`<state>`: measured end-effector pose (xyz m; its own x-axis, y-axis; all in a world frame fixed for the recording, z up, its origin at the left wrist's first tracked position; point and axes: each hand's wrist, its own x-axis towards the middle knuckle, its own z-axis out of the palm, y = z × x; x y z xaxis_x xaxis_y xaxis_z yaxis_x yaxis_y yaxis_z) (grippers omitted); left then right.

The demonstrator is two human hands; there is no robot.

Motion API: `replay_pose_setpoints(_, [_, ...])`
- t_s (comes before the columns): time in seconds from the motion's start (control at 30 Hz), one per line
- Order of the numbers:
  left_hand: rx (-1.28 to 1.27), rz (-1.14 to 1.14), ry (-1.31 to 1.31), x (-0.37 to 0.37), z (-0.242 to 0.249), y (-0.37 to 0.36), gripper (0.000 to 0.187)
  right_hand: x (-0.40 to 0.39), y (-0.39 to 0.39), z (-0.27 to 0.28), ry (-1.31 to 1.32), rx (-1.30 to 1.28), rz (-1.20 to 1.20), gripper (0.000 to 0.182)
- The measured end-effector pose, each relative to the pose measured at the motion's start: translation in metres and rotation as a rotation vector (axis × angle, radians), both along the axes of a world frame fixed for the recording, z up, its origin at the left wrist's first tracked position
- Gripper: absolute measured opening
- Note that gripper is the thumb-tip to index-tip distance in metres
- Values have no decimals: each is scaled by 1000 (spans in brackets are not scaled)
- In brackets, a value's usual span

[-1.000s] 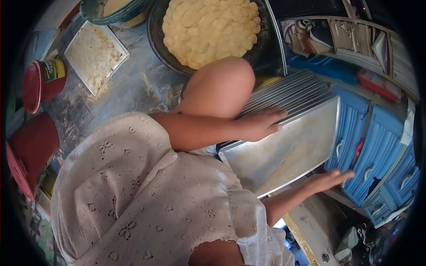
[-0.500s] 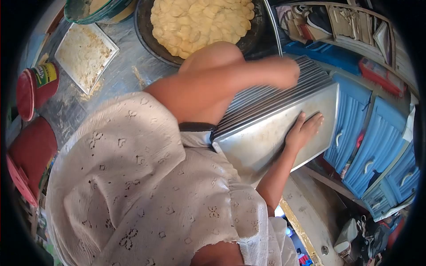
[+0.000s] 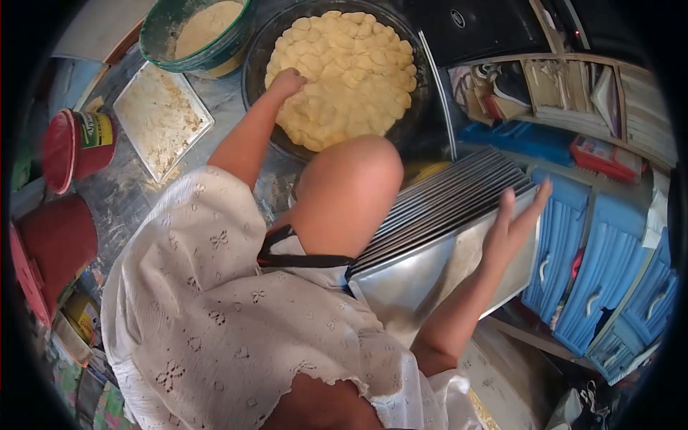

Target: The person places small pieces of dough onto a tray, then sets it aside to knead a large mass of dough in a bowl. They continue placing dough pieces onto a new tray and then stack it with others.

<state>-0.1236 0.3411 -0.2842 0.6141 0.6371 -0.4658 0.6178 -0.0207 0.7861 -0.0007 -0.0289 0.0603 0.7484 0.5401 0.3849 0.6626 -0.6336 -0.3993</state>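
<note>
At the top centre of the frame the left hand (image 3: pixel 287 82) reaches out to the dough (image 3: pixel 344 72), a pale mound of many small lumps that fills a dark round pan (image 3: pixel 251 68); the fingers curl down onto the near left edge of the mound, but whether they pinch a piece cannot be told from here. At the right of the frame the right hand (image 3: pixel 512 226) is spread wide, fingers straight and apart, its palm laid against the top tray of a stack of trays (image 3: pixel 444 197) that leans on edge, tilted, just right of the person's bare knee (image 3: pixel 351 190). The hand presses flat and closes round nothing. The foremost tray (image 3: pixel 408 283) shows its shiny metal face toward the lower centre. Left of the pan, a green bowl (image 3: pixel 197 36) with pale contents sits at the upper left, and just below it a flat square tray (image 3: pixel 161 118) dusted with flour lies on the grey floor (image 3: pixel 136 190). A red tin (image 3: pixel 75 143) lies on its side at the far left, with a red stool (image 3: pixel 54 247) beneath it. Blue drawers (image 3: pixel 609 265) stand at the right edge, behind the stack, and a shelf (image 3: pixel 573 86) of papers runs across the upper right. A white eyelet dress (image 3: pixel 236 322) fills the lower middle.
</note>
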Motion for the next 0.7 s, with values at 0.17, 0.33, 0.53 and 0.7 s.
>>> replay_pose_setpoints(0.17, [218, -5, 268, 10, -32, 29, 69, 36, 140, -40, 255, -292, 472, 58])
replay_pose_setpoints(0.33, [343, -161, 179, 51, -50, 17, 92, 78, 190, -194, 801, -635, 393, 67])
replay_pose_setpoints(0.53, [602, -211, 375, 48, -48, -34, 86, 63, 153, -301, 1148, -838, 339, 72])
replay_pose_setpoints(0.7, [610, -294, 323, 23, -43, -47, 59, 90, 104, -388, 718, -952, 240, 88])
